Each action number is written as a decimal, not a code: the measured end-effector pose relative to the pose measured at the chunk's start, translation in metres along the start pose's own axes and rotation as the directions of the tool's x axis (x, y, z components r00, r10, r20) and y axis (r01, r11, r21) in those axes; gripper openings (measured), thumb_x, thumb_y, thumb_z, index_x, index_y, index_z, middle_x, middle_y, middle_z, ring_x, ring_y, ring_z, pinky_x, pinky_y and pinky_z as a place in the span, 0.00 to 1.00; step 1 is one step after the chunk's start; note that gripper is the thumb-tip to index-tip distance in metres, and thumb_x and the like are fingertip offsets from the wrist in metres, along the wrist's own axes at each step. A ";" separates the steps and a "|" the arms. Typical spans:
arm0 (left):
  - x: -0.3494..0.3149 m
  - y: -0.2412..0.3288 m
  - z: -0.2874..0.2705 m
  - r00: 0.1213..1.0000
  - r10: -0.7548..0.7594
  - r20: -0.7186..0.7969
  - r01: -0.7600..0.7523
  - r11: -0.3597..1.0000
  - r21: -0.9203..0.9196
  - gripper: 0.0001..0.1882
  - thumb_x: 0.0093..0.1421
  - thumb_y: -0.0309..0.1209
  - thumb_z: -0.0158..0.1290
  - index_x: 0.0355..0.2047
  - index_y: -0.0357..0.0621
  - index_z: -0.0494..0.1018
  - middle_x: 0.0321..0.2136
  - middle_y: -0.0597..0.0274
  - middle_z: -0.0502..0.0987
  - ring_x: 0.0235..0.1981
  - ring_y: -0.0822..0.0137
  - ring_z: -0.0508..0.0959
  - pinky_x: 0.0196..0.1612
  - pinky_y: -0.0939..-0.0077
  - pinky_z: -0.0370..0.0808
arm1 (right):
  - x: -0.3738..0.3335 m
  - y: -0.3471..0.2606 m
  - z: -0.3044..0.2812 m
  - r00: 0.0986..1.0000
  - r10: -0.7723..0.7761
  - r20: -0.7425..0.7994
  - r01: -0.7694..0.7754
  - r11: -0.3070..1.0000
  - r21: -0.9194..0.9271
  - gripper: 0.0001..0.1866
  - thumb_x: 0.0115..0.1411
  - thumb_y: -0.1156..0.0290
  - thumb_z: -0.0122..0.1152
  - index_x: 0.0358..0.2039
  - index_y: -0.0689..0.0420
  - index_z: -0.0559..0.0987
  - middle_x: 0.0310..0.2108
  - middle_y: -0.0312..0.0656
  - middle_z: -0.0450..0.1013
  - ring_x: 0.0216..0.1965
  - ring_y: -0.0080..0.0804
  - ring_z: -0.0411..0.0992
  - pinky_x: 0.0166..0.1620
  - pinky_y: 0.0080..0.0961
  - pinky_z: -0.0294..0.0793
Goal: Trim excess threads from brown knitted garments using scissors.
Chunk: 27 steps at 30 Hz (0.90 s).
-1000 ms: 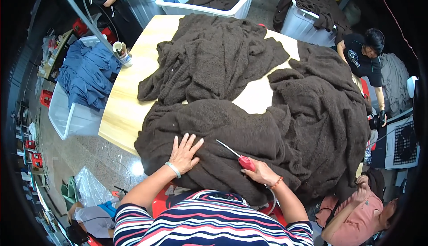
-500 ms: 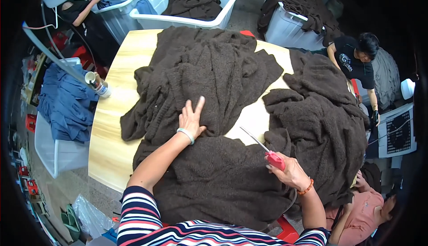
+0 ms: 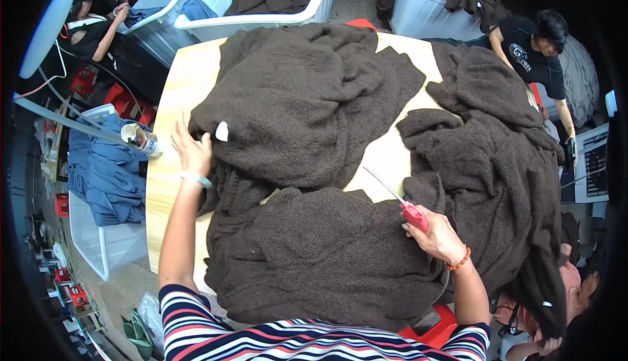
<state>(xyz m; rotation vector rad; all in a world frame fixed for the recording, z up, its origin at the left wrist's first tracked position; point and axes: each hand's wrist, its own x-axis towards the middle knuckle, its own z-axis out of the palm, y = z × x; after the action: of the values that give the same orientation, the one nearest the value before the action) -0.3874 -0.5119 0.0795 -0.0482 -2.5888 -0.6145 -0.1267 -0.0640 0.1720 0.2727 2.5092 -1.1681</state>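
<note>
My left hand [image 3: 191, 150] is at the left edge of a dark brown knit garment [image 3: 281, 112] on the table. Its fingers are apart, and the thumb is close to a small white patch [image 3: 222, 131] on the knit. In my right hand [image 3: 439, 236] is the red handle of a tool [image 3: 413, 216] with a long thin metal shaft. The shaft points up and left, over a bare strip of table. More brown knit [image 3: 327, 256] lies bunched in front of me, and another brown heap [image 3: 490, 164] covers the right side.
A light wooden table [image 3: 167, 184] carries the knits. A cup and bottle [image 3: 142, 140] stand near its left edge. White bins [image 3: 314, 14] of clothing are beyond it, and a bin of blue garments [image 3: 104, 164] is left. Co-workers [image 3: 533, 50] are around the table.
My left hand has moved left from the middle of the far garment to its edge. That garment now lies spread differently, with a white patch showing. The right hand still holds the tool.
</note>
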 end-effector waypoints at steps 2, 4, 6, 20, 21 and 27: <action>-0.019 0.027 -0.003 0.975 0.221 0.017 -0.217 0.970 -0.111 0.45 0.51 0.30 0.61 0.67 0.47 0.52 0.62 0.37 0.55 0.63 0.38 0.55 0.65 0.47 0.53 | 0.002 0.000 0.003 1.000 0.010 0.025 -0.010 1.000 -0.001 0.12 0.60 0.68 0.60 0.42 0.59 0.74 0.27 0.49 0.75 0.32 0.48 0.78 0.39 0.35 0.74; -0.027 0.065 -0.005 0.943 0.317 0.105 -0.309 0.947 -0.088 0.48 0.49 0.33 0.64 0.68 0.47 0.51 0.63 0.38 0.54 0.64 0.38 0.53 0.65 0.47 0.53 | 0.004 -0.001 0.004 0.998 0.016 0.053 -0.015 1.000 -0.007 0.13 0.60 0.67 0.60 0.42 0.58 0.74 0.27 0.50 0.75 0.33 0.49 0.77 0.39 0.36 0.74; -0.030 0.072 0.005 0.966 0.235 0.108 -0.233 0.972 -0.026 0.55 0.45 0.38 0.68 0.68 0.47 0.48 0.65 0.36 0.46 0.65 0.36 0.49 0.65 0.45 0.51 | 0.004 -0.002 0.006 0.999 -0.025 0.028 0.027 0.997 -0.078 0.13 0.60 0.66 0.60 0.43 0.57 0.74 0.29 0.52 0.75 0.34 0.51 0.77 0.39 0.37 0.74; 0.019 0.144 -0.016 0.905 0.362 0.223 -0.019 0.559 -0.829 0.10 0.60 0.21 0.50 0.40 0.39 0.77 0.37 0.63 0.79 0.37 0.75 0.76 0.43 0.81 0.73 | -0.011 0.005 0.002 0.988 -0.054 -0.146 0.041 0.995 -0.094 0.12 0.59 0.73 0.60 0.43 0.61 0.74 0.26 0.44 0.75 0.29 0.34 0.78 0.35 0.29 0.75; 0.001 0.171 -0.030 0.724 0.601 0.340 -0.142 0.611 -0.778 0.12 0.54 0.20 0.51 0.38 0.43 0.78 0.33 0.62 0.78 0.30 0.71 0.75 0.35 0.79 0.73 | -0.014 0.007 -0.002 0.985 -0.045 -0.168 0.035 0.997 -0.063 0.14 0.60 0.73 0.59 0.46 0.62 0.75 0.25 0.43 0.75 0.28 0.31 0.77 0.35 0.27 0.75; -0.096 0.156 0.014 0.013 0.627 0.779 -0.062 0.778 -0.626 0.19 0.57 0.34 0.59 0.48 0.41 0.76 0.39 0.52 0.77 0.40 0.56 0.78 0.47 0.67 0.74 | -0.023 0.010 -0.010 0.978 -0.034 -0.207 0.023 0.998 -0.057 0.09 0.60 0.73 0.58 0.41 0.61 0.75 0.23 0.41 0.74 0.27 0.30 0.76 0.35 0.27 0.74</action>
<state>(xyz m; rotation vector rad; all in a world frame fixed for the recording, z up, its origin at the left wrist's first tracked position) -0.2869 -0.3588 0.0896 -1.9568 -3.2313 -1.2342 -0.1049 -0.0505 0.1798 0.3627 2.7295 -1.1330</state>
